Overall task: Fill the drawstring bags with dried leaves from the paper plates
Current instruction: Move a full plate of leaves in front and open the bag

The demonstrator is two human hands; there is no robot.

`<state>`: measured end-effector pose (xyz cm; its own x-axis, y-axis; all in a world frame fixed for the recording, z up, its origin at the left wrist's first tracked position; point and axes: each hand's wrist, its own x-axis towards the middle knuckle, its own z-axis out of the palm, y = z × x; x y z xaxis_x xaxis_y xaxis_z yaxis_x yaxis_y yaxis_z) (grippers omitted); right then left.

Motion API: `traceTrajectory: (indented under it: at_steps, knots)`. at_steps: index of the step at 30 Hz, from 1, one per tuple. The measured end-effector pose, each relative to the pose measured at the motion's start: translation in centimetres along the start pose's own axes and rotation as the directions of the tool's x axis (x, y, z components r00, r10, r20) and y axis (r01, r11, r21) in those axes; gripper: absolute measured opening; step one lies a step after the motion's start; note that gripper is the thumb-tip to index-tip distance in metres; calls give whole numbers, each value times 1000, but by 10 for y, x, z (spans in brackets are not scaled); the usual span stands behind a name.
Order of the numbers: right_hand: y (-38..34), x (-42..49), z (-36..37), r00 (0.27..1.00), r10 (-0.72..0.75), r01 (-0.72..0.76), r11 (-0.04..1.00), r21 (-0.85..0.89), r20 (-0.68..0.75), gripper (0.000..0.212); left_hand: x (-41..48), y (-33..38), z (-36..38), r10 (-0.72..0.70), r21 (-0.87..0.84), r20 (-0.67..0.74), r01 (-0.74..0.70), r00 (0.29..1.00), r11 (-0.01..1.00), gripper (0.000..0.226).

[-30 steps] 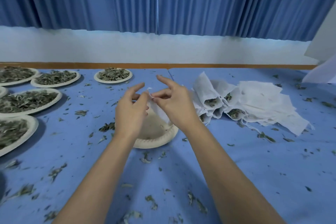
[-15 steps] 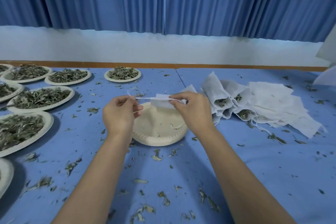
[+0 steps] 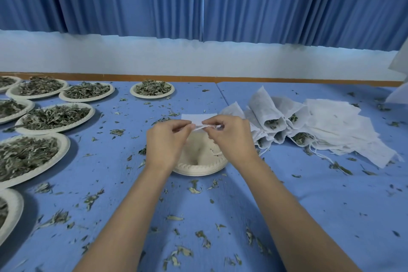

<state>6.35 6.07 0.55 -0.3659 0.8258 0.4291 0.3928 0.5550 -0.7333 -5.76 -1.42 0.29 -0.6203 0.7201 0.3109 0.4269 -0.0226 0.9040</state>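
Note:
My left hand and my right hand meet above an empty paper plate at the table's middle. Between their fingertips they pinch the white drawstring at the near edge of a small white drawstring bag, which lies flat behind the hands. To the right, filled bags with green leaves showing in their mouths lean against a pile of flat empty bags. Paper plates heaped with dried leaves cover the left side.
Another leaf plate stands at the back centre. Loose dried leaf bits litter the blue tablecloth all around. A wooden strip, white wall and blue curtains run behind the table. A white sheet edge shows at far right.
My hands have come closer together again over the plate. The bag, held up folded a second ago, now lies flat behind them with its string stretched short between my fingertips.

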Motion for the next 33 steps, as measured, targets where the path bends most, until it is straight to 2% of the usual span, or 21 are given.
traceTrajectory:
  at_steps: [4, 8, 12, 14, 17, 19, 21, 22, 23, 25, 28, 29, 30, 31, 32, 33]
  knots:
    - [-2, -2, 3, 998, 31, -35, 996, 79, 46, 17, -1, -3, -2, 122, 207, -59, -107, 991, 973, 18]
    - [-3, -3, 7, 1000, 23, -25, 995, 101, 15, 16, -4, -8, 1, 233, 362, -8, -214, 973, 907, 26]
    - [-6, -3, 12, 999, 5, -2, 998, 68, -45, 21, -7, -7, 5, 300, 365, -49, -263, 953, 893, 10]
    - [-7, -3, 13, 991, 12, -2, 997, 76, -131, 20, -6, -8, 4, 316, 358, -90, -266, 944, 895, 11]
    - [-4, -3, 12, 975, 38, -25, 998, 63, -218, 21, -4, -8, 1, 250, 337, -139, -192, 958, 922, 23]
    - [-2, -5, 15, 976, 33, -36, 999, -11, -214, 19, -4, -7, 1, 191, 322, -180, -125, 965, 938, 17]
    - [-1, -5, 18, 977, 41, -46, 999, -18, -209, 13, -2, -5, 1, 29, 155, -227, 7, 973, 988, 8]
    - [0, -5, 18, 977, 53, -54, 999, 1, -209, 12, 1, -2, 2, -105, -21, -211, 102, 972, 995, 5]
    - [0, -5, 18, 976, 61, -60, 998, 12, -209, 12, 3, 1, 1, -237, -223, -143, 202, 961, 954, 3]
    - [0, -4, 17, 976, 70, -66, 998, 22, -205, 12, 4, 9, -1, -403, -519, 94, 390, 910, 760, 7]
    - [-4, -2, 14, 971, 186, -156, 970, 189, -151, 11, 3, 17, -6, -418, -695, 423, 583, 804, 420, 9]
    - [-7, 0, 12, 957, 269, -227, 927, 297, -107, 11, 3, 18, -7, -391, -704, 512, 634, 765, 320, 6]
    - [-9, 2, 9, 930, 365, -312, 837, 450, -33, 12, 2, 18, -8, -354, -706, 573, 665, 739, 244, 1]
    - [-13, 5, 7, 892, 443, -395, 668, 631, 90, 14, 1, 16, -8, -322, -709, 605, 677, 728, 198, 4]
    - [-18, 7, 5, 840, 482, -469, 418, 778, 247, 18, 1, 15, -9, -296, -710, 623, 682, 724, 174, 8]
    - [-21, 9, 3, 781, 477, -529, 161, 833, 403, 21, 1, 14, -9, -282, -708, 631, 685, 723, 171, 10]
